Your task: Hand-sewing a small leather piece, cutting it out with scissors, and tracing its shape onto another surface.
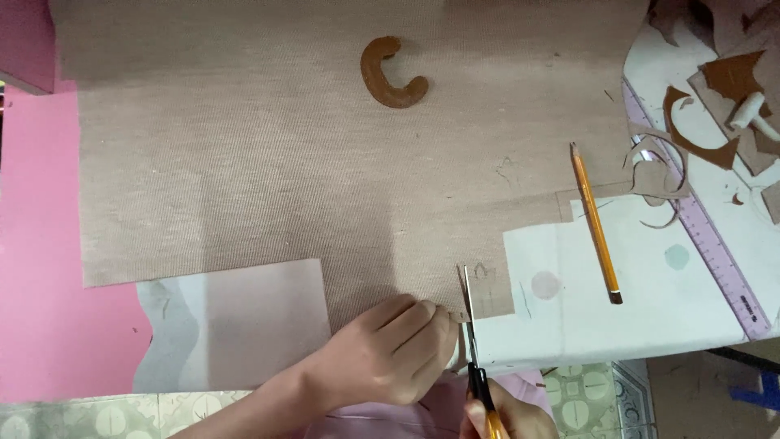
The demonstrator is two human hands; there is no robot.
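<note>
Head view shows the left hand (398, 354) at the near edge of the desk (666, 317), its fingers pressed together and pinching the near margin of a large beige ribbed fabric sheet (325, 179) that covers most of the desktop. The right hand (508, 419), mostly cut off at the bottom, is closed around the orange handles of a pair of scissors (471, 325), whose blades point away along the fabric's cut edge just beside the left fingertips. A brown C-shaped fabric cutout (390, 77) lies toward the far edge, while an orange pencil (595, 221), a purple ruler (699, 228) and brown fabric scraps (715, 106) sit toward the right edge.
</note>
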